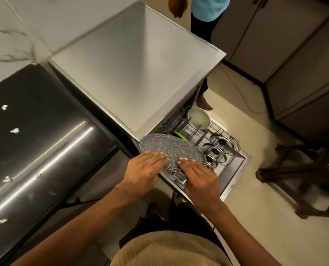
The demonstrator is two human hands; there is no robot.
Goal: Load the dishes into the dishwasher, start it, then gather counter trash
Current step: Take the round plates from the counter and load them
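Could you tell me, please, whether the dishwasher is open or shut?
Open: the dishwasher rack is pulled out, showing lids and a white bowl.

Speckled grey plate (171,148), stone-look, fairly matt. Dishwasher top (136,70) brushed metal, dull sheen. At 9 o'clock dark counter (40,135), glossy, streaked highlights. Wire rack (207,131) shiny metal; lids (217,148) at 3 o'clock look glass with metal rims. Shirt (167,250) ribbed cloth.
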